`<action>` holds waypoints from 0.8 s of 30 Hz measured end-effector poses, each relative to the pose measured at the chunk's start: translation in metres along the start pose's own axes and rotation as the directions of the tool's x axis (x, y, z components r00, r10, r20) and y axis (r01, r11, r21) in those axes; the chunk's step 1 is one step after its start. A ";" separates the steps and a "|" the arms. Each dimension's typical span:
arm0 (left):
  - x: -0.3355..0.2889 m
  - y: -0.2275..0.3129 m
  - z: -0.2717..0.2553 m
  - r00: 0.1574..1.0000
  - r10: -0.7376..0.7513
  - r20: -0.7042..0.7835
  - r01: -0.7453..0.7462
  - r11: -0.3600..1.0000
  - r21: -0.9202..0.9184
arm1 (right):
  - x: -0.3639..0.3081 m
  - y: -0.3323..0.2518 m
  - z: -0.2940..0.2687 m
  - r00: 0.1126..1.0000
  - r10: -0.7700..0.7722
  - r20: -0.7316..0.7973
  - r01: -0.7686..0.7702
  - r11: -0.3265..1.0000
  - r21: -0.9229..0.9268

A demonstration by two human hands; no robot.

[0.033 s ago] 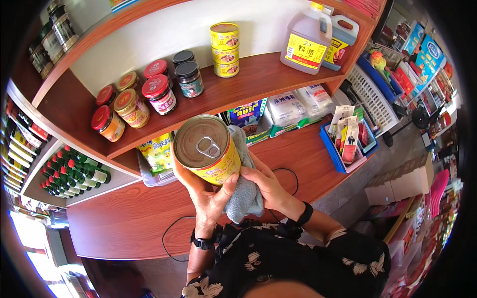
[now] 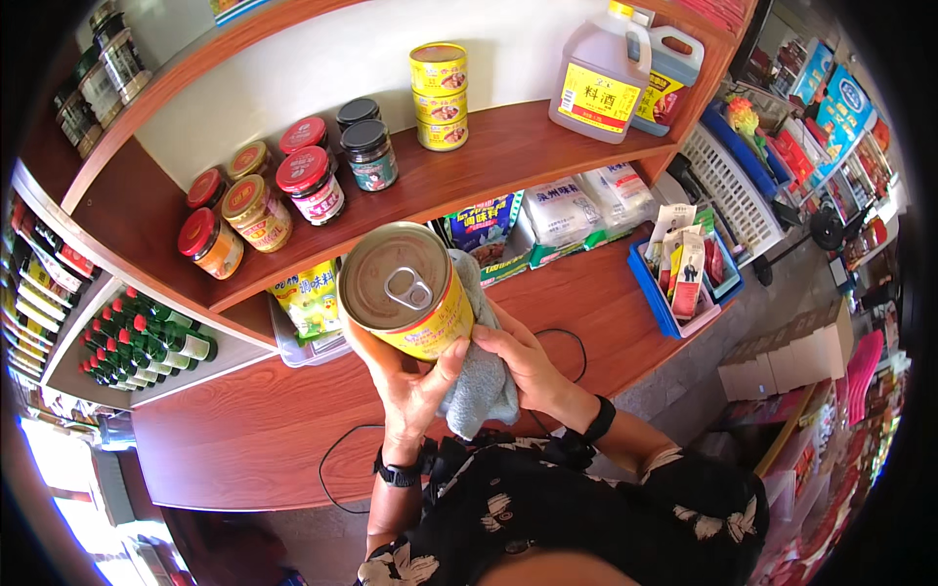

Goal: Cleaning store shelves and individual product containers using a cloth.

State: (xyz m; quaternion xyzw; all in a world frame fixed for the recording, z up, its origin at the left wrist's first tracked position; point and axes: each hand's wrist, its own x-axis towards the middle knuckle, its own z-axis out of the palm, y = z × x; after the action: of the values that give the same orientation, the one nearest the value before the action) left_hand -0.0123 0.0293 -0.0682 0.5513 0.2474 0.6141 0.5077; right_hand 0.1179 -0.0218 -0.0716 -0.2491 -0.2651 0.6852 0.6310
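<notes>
A large yellow tin can [image 2: 430, 332] with a ring-pull lid is held up in front of me, its lid tilted toward me. My left hand [image 2: 408, 396] is closed around the can's lower left side, thumb across the front. A grey-blue cloth [image 2: 479, 386] lies bunched against the can's right side. Gripping that cloth is my right hand [image 2: 532, 371], its thumb near the can's label. The fingers behind the can and cloth are hidden.
Beyond the can, a wooden shelf [image 2: 508, 132] carries lidded jars [image 2: 305, 171], stacked small yellow cans [image 2: 440, 103] and a large jug [image 2: 598, 93]. Below stand seasoning packets [image 2: 311, 298] and a blue basket [image 2: 655, 293]. A black cable [image 2: 327, 479] crosses the wooden counter [image 2: 244, 430].
</notes>
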 end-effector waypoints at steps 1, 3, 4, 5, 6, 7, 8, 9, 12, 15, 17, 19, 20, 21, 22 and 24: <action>0.001 0.001 -0.001 0.998 -0.055 0.030 0.055 0.998 0.022 | 0.000 0.000 -0.001 0.999 0.037 -0.002 -0.037 0.999 0.008; 0.005 0.007 0.005 0.986 -0.149 0.070 0.155 0.983 -0.093 | -0.004 -0.002 -0.003 0.999 0.052 0.002 -0.052 0.998 -0.030; 0.010 0.011 0.008 0.986 -0.148 0.081 0.156 0.982 -0.110 | -0.005 -0.004 -0.004 0.998 0.066 0.017 -0.065 0.995 -0.077; 0.013 0.013 0.012 0.985 -0.148 0.092 0.159 0.979 -0.126 | -0.007 -0.004 -0.003 0.998 0.066 0.016 -0.065 0.995 -0.074; 0.015 0.015 0.013 0.986 -0.142 0.091 0.152 0.982 -0.115 | -0.010 -0.003 -0.003 0.997 0.073 0.033 -0.071 0.994 -0.082; 0.017 0.015 0.014 0.985 -0.141 0.100 0.153 0.981 -0.116 | -0.012 -0.003 -0.003 0.996 0.073 0.051 -0.068 0.993 -0.093; 0.018 0.014 0.015 0.984 -0.161 0.072 0.169 0.977 -0.133 | -0.014 -0.003 -0.002 0.994 0.090 0.058 -0.085 0.992 -0.095; 0.020 0.012 0.015 0.982 -0.181 0.046 0.186 0.971 -0.149 | -0.016 -0.004 -0.002 0.996 0.078 0.054 -0.073 0.993 -0.093; 0.017 -0.002 0.009 0.963 -0.268 0.016 0.267 0.946 -0.184 | -0.015 -0.007 -0.003 1.000 0.002 0.020 0.004 0.939 -0.343; 0.019 -0.018 0.011 0.960 -0.277 0.026 0.277 0.942 -0.191 | -0.012 -0.009 -0.017 0.998 -0.054 0.022 0.058 0.907 -0.418; 0.024 -0.016 0.015 0.964 -0.265 0.032 0.267 0.946 -0.183 | -0.012 -0.014 -0.021 0.998 -0.056 0.013 0.057 0.914 -0.401; 0.035 -0.010 0.023 0.958 -0.268 0.102 0.277 0.957 -0.084 | -0.011 -0.019 -0.025 0.998 -0.062 0.019 0.064 0.918 -0.392; 0.036 -0.011 0.027 0.965 -0.230 0.125 0.240 0.968 -0.071 | -0.013 -0.018 -0.028 0.996 -0.091 0.004 0.084 0.900 -0.427; 0.035 -0.010 0.030 0.971 -0.188 0.147 0.199 0.978 -0.059 | -0.013 -0.021 -0.029 0.992 -0.123 -0.008 0.105 0.880 -0.462; 0.031 -0.001 0.031 0.946 -0.281 0.163 0.294 0.953 -0.065 | -0.023 -0.031 -0.019 0.999 -0.033 -0.004 0.030 0.948 -0.317; 0.045 -0.010 0.034 0.979 -0.074 0.187 0.079 0.997 -0.021 | -0.011 -0.034 -0.026 0.985 -0.154 0.081 0.174 0.889 -0.424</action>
State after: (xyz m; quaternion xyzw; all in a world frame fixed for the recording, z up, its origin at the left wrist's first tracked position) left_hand 0.0284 0.0649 -0.0487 0.5892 0.2110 0.5432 0.5597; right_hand 0.1611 -0.0292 -0.0671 -0.3432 -0.4437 0.5596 0.6100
